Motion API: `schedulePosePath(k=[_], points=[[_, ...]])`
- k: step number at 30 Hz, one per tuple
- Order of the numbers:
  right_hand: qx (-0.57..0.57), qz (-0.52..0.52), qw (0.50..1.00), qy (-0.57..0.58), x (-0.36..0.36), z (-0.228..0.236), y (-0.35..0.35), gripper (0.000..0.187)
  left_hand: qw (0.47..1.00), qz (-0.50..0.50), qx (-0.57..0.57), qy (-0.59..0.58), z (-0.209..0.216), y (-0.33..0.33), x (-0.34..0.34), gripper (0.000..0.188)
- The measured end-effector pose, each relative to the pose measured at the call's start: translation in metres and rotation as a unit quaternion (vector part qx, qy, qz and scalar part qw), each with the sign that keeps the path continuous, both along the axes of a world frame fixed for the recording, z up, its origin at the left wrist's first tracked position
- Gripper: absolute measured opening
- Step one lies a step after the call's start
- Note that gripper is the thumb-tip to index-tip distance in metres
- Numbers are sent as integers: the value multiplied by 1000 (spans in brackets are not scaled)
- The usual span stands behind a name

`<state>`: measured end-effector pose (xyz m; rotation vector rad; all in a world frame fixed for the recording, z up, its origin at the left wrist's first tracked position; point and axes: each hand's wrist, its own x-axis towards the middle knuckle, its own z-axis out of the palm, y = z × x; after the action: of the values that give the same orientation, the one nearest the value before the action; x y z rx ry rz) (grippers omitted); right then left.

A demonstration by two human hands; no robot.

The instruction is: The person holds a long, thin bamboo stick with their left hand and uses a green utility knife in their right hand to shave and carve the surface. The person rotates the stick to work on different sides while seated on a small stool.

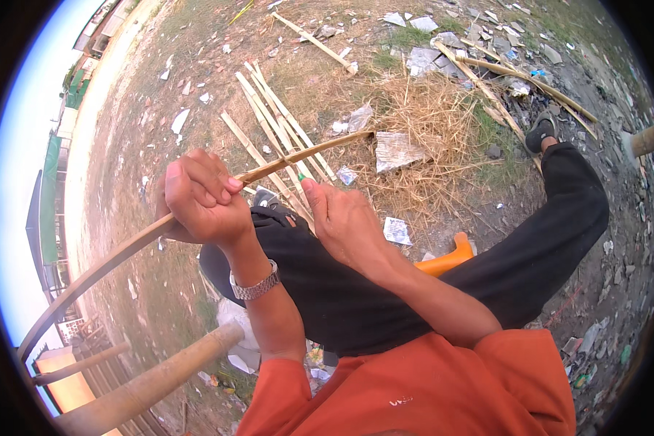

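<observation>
A long, narrow bamboo strip (320, 147) slants across in front of me, its left part running down toward the lower left rim. My left hand (209, 200) is closed around its middle, with a metal-banded watch (254, 282) on that wrist. Just below the strip, right of the left hand, my right hand (350, 227) is closed with the thumb pointing up. A bit of green shows at that thumb's tip, beside the strip. The rest of what the right hand grips is hidden behind its fingers.
Several split bamboo pieces (272, 120) lie ahead on the ground. A straw heap (432, 134) with a flat weathered piece (400, 151) is to their right. An orange curved object (450, 256) lies by my right leg. Thick poles (152, 374) stand lower left.
</observation>
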<state>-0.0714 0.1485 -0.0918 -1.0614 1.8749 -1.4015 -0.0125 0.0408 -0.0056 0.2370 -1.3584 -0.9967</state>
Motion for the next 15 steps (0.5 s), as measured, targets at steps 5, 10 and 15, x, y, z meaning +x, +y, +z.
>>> schedulePosePath(k=[5, 10, 15], points=[[-58, -33, 998, -6, 19, 15, 3, 40, 993, 110, 31, 4, 2, 18, -9, 41], [-78, -21, 997, -19, 20, 21, 5, 40, 984, 173, 1, 32, 3, 18, -14, 40], [-5, -29, 999, 23, 14, -4, 2, 39, 980, 197, -1, 21, 2, 15, -9, 40]])
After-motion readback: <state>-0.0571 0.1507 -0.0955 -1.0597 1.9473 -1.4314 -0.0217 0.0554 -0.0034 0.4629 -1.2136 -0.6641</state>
